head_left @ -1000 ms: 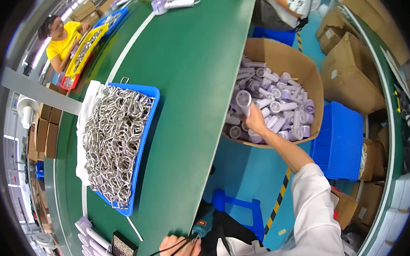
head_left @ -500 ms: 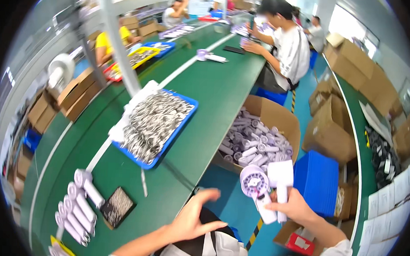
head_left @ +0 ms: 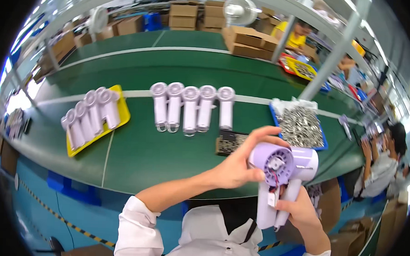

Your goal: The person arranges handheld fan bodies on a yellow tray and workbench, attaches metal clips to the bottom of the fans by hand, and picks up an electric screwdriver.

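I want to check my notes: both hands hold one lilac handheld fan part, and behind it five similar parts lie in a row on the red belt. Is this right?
Not quite. The head view shows the belt is green, not red. The rest stands: the left hand and right hand hold one lilac fan part, and five similar parts lie in a row behind it.

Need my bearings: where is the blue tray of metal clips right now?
In the head view, the blue tray of metal clips sits on the green table, right of the row of five fans.

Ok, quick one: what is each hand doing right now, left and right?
Left hand: closed on the round head of the lilac handheld fan.
Right hand: closed around the same fan's white handle, lower down.
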{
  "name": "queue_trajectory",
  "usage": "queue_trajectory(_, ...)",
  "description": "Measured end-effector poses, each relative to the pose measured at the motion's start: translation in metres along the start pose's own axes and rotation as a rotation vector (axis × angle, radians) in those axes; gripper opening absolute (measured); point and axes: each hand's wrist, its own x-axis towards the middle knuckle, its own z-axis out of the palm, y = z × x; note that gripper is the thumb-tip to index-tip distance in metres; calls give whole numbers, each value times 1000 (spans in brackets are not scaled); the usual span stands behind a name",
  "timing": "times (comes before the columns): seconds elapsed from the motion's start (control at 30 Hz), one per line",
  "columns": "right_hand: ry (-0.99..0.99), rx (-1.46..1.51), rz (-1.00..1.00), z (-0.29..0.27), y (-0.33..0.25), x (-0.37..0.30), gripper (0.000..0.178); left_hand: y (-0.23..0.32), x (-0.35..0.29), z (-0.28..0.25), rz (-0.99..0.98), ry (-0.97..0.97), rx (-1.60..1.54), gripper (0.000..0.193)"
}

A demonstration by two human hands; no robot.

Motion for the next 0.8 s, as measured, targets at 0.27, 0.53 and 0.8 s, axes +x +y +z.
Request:
queue_trajectory(0.27,-180,-52,-118,96,-32,125,29,100,-50,-90,375,812,508,56)
queue_trajectory(0.53,256,-199,-309,37,-25,286,48,167,-79,-250,-285,1131,1725,63)
queue_trajectory(0.8,540,-793,-336,-12,33,344,55,123,-65,-302,-642,911,2247,55)
